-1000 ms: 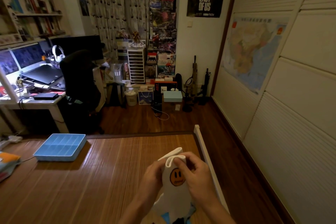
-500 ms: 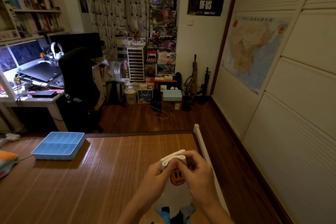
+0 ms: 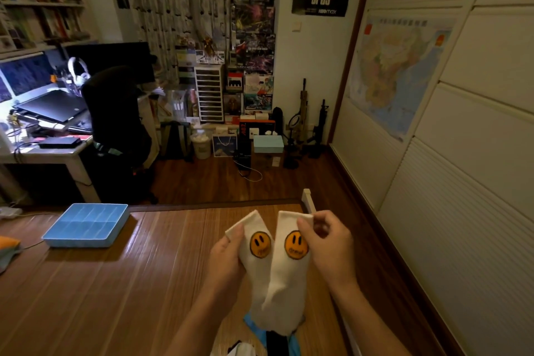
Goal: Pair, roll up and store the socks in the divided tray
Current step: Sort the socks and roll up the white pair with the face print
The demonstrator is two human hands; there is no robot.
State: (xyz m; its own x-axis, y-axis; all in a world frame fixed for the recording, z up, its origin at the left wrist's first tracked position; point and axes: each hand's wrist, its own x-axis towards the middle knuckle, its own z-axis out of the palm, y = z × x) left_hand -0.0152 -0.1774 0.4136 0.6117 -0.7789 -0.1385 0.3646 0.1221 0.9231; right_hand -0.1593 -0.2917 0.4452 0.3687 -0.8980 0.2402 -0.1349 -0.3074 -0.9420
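Two white socks with orange smiley faces hang side by side above the bamboo mat. My left hand (image 3: 226, 254) pinches the cuff of the left sock (image 3: 254, 263). My right hand (image 3: 329, 246) pinches the cuff of the right sock (image 3: 286, 277). Their cuffs spread apart in a V while the toes overlap lower down. The blue divided tray (image 3: 66, 238) sits on the mat at the far left, with nothing visible in its compartments.
More socks in blue, black and white (image 3: 268, 339) lie at the bottom edge under the held pair. Folded orange and grey cloth (image 3: 7, 248) rests at the left edge. The mat (image 3: 115, 283) ends at a white rail (image 3: 307, 199); a desk and chair stand beyond.
The two socks were held together with cuffs stacked; now the hands have drawn them apart, so both smiley faces show side by side.
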